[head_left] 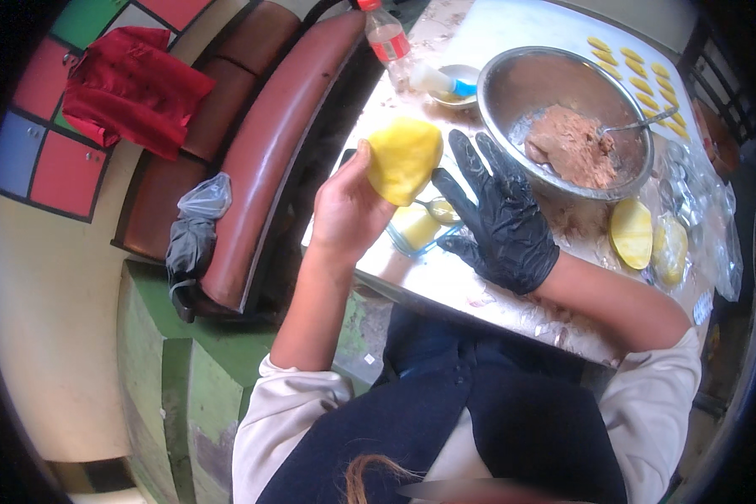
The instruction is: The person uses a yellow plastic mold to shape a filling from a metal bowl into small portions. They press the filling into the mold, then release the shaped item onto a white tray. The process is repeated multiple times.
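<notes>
My bare left hand (344,210) holds up a flat, rounded piece of yellow dough (407,160) by its left edge, thumb on the near face. Beside it my right hand (508,231), in a black glove, has its fingers spread and nothing in them. One gloved fingertip comes close to the dough's edge; whether it touches I cannot tell. Beneath the hands is a small clear tub (417,231) with pale yellow contents and a spoon (439,210). A big steel bowl (521,84) beyond the glove contains pinkish ground filling (567,147) and another spoon (647,121).
Yellow dough rounds (632,233) lie by the table's right side, near crumpled clear plastic (718,210). Several small yellow filled pastries (638,67) sit in rows on a white sheet. A red-capped bottle (388,40) and a small bowl (470,74) stand far left. A red bench (286,143) flanks the table.
</notes>
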A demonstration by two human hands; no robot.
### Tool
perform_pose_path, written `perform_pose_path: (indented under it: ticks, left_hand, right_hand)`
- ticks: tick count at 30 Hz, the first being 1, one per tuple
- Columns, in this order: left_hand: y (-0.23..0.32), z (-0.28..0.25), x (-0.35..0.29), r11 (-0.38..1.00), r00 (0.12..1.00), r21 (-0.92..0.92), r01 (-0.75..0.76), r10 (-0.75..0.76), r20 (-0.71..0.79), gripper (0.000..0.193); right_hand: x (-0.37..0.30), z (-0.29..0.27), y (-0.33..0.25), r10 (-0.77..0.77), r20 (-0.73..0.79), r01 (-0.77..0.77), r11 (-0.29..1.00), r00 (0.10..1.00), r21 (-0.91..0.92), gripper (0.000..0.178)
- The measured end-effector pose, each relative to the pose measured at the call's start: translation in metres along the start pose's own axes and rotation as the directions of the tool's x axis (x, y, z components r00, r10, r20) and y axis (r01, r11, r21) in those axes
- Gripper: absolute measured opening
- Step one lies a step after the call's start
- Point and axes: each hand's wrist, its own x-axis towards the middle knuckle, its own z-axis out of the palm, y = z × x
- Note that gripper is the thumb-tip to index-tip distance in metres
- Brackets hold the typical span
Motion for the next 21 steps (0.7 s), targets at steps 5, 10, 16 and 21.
perform_pose_path:
  ticks: [5,10,16,21]
  left_hand:
    - [0.001,-0.008,-0.004,0.868,0.993,0.495,-0.033,0.083,-0.081,0.039]
    - [0.016,-0.002,-0.002,0.617,0.999,0.787,0.005,-0.03,0.017,0.04]
    - [0.056,0.052,0.01,0.738,0.959,0.674,-0.045,-0.158,0.236,0.039]
    - [0.048,0.113,0.03,0.461,0.86,0.837,-0.294,-0.254,0.442,0.035]
  right_hand:
    - [-0.004,-0.016,0.011,-0.021,-0.118,0.024,0.999,0.993,0.021,0.053]
    - [0.0,-0.041,0.022,0.042,-0.378,0.042,0.976,0.925,0.212,0.046]
    - [0.007,-0.054,0.041,0.481,0.0,-0.052,0.094,0.877,0.994,0.057]
    - [-0.009,-0.049,0.051,0.09,0.269,0.008,-0.957,0.959,0.29,0.086]
